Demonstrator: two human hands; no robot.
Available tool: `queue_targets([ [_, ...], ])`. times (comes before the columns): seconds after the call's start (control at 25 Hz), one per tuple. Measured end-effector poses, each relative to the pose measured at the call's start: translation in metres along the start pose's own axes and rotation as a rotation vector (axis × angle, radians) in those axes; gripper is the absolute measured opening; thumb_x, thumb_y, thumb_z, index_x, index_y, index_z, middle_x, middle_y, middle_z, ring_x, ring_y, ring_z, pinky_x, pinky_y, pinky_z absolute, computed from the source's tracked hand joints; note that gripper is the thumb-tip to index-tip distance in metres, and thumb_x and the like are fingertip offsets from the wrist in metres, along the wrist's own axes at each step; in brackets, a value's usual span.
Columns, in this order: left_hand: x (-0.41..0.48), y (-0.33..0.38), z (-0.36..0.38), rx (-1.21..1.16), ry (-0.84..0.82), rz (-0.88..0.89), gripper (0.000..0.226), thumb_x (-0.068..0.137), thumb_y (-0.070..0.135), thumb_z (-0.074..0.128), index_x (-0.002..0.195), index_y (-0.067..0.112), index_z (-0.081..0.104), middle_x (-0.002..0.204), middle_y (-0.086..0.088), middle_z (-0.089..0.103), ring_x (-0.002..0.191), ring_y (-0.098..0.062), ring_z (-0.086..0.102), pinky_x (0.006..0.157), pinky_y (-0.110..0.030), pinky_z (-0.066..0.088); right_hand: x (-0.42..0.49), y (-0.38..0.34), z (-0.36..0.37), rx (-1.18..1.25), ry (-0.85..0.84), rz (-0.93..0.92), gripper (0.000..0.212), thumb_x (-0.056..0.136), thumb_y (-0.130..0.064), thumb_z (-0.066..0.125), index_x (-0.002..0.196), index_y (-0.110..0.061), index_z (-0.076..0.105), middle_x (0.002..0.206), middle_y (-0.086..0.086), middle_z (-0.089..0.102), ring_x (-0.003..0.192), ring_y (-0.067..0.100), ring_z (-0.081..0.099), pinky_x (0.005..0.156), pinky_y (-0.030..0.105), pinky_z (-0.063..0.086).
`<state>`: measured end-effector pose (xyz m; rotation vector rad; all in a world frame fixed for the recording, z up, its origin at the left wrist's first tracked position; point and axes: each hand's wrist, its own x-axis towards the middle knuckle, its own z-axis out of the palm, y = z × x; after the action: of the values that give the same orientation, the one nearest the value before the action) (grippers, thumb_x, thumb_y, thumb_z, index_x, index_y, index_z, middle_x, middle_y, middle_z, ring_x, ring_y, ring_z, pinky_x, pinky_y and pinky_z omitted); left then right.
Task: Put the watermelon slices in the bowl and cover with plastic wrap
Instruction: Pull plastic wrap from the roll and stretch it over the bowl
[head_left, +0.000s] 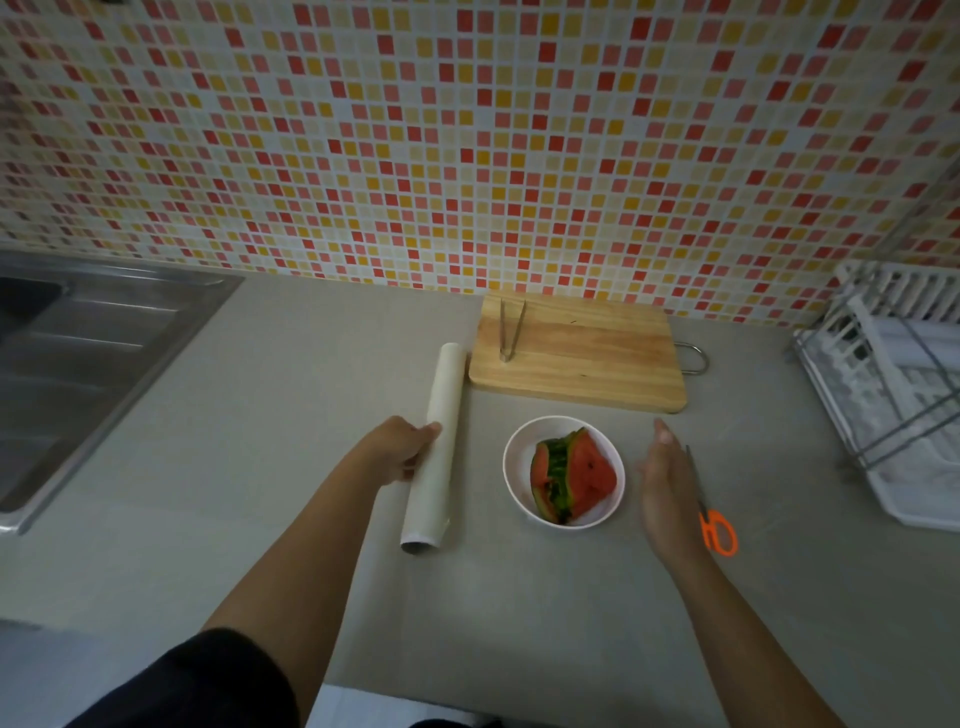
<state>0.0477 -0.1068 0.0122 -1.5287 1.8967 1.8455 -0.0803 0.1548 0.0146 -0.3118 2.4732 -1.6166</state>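
The watermelon slices (571, 475) are seen lying in the white bowl (519, 500), which stands uncovered on the counter (311, 364). Just to its left, the roll of plastic wrap (436, 486) is gripped near its middle by the left hand (400, 447), the fingers (431, 430) curled round it. The right hand (665, 488) is held edge-on between the bowl and the orange-handled scissors (719, 533), fingers straight and pressed together, holding nothing. Behind the bowl, metal tongs (505, 356) are laid on a wooden cutting board (582, 358).
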Motion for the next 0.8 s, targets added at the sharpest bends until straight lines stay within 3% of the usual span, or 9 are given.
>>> queue_targets([
  [0.12,-0.015,0.012,-0.006,-0.295,-0.097,-0.028,0.038,0.095,0.026,0.057,0.116,-0.005,0.047,0.102,-0.015,0.058,0.092,-0.026,0.058,0.083,-0.041,0.051,-0.005,-0.013,0.001,0.018,-0.048,-0.032,0.041,0.099,-0.028,0.031,0.135,-0.013,0.045,0.141,0.007,0.046,0.124,0.017,0.044,0.104,0.026,0.028],
  [0.24,-0.039,0.033,0.004,-0.368,-0.129,0.139,0.033,0.095,0.029,0.057,0.113,0.001,0.053,0.093,-0.011,0.06,0.081,-0.021,0.058,0.071,-0.04,0.052,-0.009,-0.033,0.008,0.064,-0.138,-0.088,0.024,0.094,-0.027,0.048,0.115,-0.024,0.06,0.117,-0.003,0.063,0.104,0.007,0.055,0.085,0.02,0.037],
  [0.32,-0.057,0.05,0.016,-0.374,-0.124,0.314,0.04,0.094,0.032,0.058,0.12,0.003,0.052,0.101,-0.012,0.061,0.085,-0.022,0.061,0.07,-0.042,0.053,-0.008,-0.051,0.009,0.113,-0.198,-0.143,0.015,0.092,-0.028,0.054,0.1,-0.037,0.063,0.102,-0.017,0.066,0.099,0.005,0.061,0.078,0.016,0.042],
  [0.4,-0.078,0.07,0.029,-0.391,-0.162,0.48,0.042,0.093,0.03,0.059,0.129,0.011,0.051,0.114,-0.011,0.062,0.096,-0.023,0.062,0.078,-0.043,0.055,-0.003,-0.075,0.005,0.15,-0.225,-0.221,0.017,0.09,-0.029,0.056,0.092,-0.044,0.064,0.097,-0.022,0.068,0.097,0.002,0.062,0.08,0.016,0.045],
  [0.52,-0.108,0.099,0.046,-0.438,-0.234,0.659,0.031,0.092,0.026,0.06,0.122,0.023,0.056,0.113,-0.004,0.064,0.099,-0.019,0.063,0.082,-0.038,0.055,0.011,-0.12,-0.008,0.258,-0.224,-0.307,0.017,0.089,-0.03,0.058,0.09,-0.045,0.066,0.1,-0.018,0.069,0.1,0.004,0.063,0.091,0.029,0.049],
  [0.72,-0.137,0.114,0.068,-0.33,-0.227,0.848,0.04,0.077,0.04,0.064,0.116,0.04,0.055,0.117,0.0,0.062,0.105,-0.018,0.062,0.089,-0.04,0.055,0.041,-0.206,-0.039,0.396,-0.113,-0.404,0.011,0.085,-0.039,0.06,0.095,-0.04,0.065,0.109,-0.013,0.068,0.101,0.003,0.064,0.094,0.034,0.052],
  [0.8,-0.143,0.11,0.078,-0.292,-0.249,0.866,0.046,0.076,0.042,0.064,0.12,0.038,0.054,0.118,0.001,0.062,0.104,-0.016,0.063,0.088,-0.039,0.056,0.046,-0.228,-0.047,0.411,-0.103,-0.411,0.021,0.083,-0.044,0.062,0.101,-0.035,0.066,0.109,-0.012,0.068,0.1,0.002,0.064,0.093,0.034,0.053],
])
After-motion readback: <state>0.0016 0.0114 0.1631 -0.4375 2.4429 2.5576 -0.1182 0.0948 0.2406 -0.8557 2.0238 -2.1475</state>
